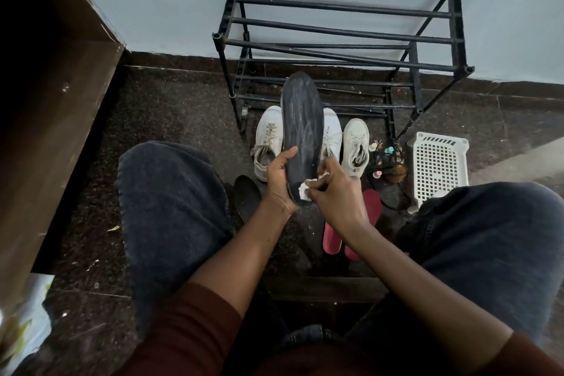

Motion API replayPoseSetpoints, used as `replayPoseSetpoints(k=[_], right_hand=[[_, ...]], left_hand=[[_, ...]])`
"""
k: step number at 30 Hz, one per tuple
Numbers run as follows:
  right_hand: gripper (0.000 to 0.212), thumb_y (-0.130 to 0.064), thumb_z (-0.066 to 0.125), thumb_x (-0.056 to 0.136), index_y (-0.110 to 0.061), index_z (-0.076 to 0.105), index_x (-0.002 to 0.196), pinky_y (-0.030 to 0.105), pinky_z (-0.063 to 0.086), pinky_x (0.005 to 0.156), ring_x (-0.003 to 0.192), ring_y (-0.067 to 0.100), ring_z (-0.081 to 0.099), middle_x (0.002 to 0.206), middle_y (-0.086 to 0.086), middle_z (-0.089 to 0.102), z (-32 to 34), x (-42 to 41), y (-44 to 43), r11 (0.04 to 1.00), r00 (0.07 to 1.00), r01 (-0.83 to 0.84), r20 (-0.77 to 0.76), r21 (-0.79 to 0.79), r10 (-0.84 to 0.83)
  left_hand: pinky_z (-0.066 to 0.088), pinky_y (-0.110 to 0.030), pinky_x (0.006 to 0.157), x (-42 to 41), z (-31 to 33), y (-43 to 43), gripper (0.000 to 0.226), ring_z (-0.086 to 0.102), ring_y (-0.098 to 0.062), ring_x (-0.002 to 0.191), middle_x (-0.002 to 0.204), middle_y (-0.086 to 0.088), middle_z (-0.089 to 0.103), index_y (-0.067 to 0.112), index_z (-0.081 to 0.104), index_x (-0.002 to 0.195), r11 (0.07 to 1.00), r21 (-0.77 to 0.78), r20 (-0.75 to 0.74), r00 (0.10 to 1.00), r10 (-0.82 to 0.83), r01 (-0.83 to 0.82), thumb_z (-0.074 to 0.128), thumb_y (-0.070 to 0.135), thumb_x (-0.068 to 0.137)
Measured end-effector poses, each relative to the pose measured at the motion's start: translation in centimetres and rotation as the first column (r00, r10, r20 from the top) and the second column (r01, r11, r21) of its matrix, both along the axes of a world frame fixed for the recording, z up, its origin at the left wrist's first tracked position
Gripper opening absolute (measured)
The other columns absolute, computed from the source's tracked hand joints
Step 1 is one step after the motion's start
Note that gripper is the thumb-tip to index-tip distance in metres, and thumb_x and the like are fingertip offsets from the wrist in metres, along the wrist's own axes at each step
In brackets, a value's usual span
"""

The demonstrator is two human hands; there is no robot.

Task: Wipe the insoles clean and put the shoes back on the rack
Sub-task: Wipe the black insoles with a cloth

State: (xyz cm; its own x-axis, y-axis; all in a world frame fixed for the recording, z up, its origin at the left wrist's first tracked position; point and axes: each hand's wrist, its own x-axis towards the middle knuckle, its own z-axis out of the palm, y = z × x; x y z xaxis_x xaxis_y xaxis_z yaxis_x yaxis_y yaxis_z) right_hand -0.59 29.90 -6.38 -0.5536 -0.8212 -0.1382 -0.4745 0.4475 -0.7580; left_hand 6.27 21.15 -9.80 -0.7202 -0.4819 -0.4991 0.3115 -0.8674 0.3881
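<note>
My left hand grips a dark grey insole by its heel end and holds it upright, toe pointing up toward the black shoe rack. My right hand pinches a small white wipe against the insole's lower part. Behind the insole, white sneakers stand on the floor in front of the rack; a third is mostly hidden. Another dark insole lies by my left knee. Two red insoles lie on the floor below my right hand.
A white plastic basket sits on the floor to the right of the shoes, with a pile of small bottles and a brown object beside it. A brown wooden cabinet stands at the left. My knees in dark jeans flank the work area.
</note>
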Motion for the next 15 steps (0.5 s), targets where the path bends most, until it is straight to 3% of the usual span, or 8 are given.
replayPoseSetpoints(k=[2,5,6,9,13,15], right_hand=[[0.030,-0.004,0.066,0.077,-0.021,0.042,0.086,0.030,0.052,0.057,0.068,0.014,0.065,0.072,0.003,0.068,0.1,0.2,0.4,1.000,1.000,-0.009,-0.014,0.009,0.009],[0.029,0.000,0.062,0.078,-0.019,0.042,0.087,0.014,0.047,0.054,0.066,0.013,0.062,0.074,-0.001,0.065,0.3,-0.5,-0.5,1.000,1.000,0.010,-0.023,-0.014,-0.011],[0.025,0.000,0.059,0.079,-0.016,0.042,0.088,0.017,0.048,0.057,0.069,0.016,0.061,0.077,0.000,0.064,0.4,-0.8,-1.0,1.000,0.999,0.003,-0.045,-0.016,-0.004],[0.013,-0.001,0.056,0.083,-0.004,0.048,0.093,0.042,0.047,0.069,0.079,0.029,0.057,0.087,0.011,0.060,0.2,-1.6,-2.3,1.000,0.981,-0.020,-0.191,-0.004,0.019],[0.025,-0.001,0.058,0.085,-0.003,0.065,0.109,0.038,0.047,0.080,0.090,0.029,0.057,0.101,0.016,0.058,0.0,-1.7,-2.3,0.999,0.971,-0.048,-0.235,-0.003,0.046],[0.024,0.000,0.061,0.084,-0.002,0.067,0.107,0.032,0.048,0.076,0.087,0.028,0.059,0.100,0.016,0.058,0.2,-1.1,-1.6,0.997,0.969,-0.069,-0.241,-0.031,0.060]], left_hand=[[0.056,-0.029,0.064,-0.1,-0.2,-0.1,0.039,0.066,-0.026,0.067,0.082,-0.015,0.067,0.000,0.058,0.102,0.999,0.026,0.018,0.999,0.029,-0.030,0.046,0.028,0.077],[0.057,-0.030,0.068,-0.4,-0.4,0.0,0.042,0.068,-0.027,0.070,0.084,-0.015,0.069,0.000,0.065,0.098,0.997,0.065,0.008,0.999,0.037,-0.038,0.042,0.027,0.076],[0.057,-0.030,0.070,-0.5,-0.5,0.1,0.043,0.069,-0.026,0.073,0.085,-0.014,0.070,0.001,0.070,0.094,0.997,0.076,-0.002,1.000,0.026,-0.025,0.041,0.026,0.076],[0.056,-0.031,0.076,-0.4,-0.6,0.5,0.044,0.071,-0.023,0.080,0.088,-0.010,0.073,0.005,0.077,0.087,0.996,0.085,-0.029,1.000,0.006,-0.003,0.040,0.027,0.078],[0.055,-0.033,0.078,-0.5,-0.8,0.2,0.044,0.069,-0.025,0.082,0.091,-0.013,0.071,0.003,0.076,0.089,0.994,0.098,-0.035,0.998,0.051,-0.048,0.040,0.027,0.078],[0.055,-0.033,0.078,-0.5,-0.6,0.1,0.045,0.069,-0.027,0.082,0.091,-0.015,0.070,0.000,0.074,0.090,0.994,0.089,-0.039,0.997,0.062,-0.058,0.040,0.027,0.078]])
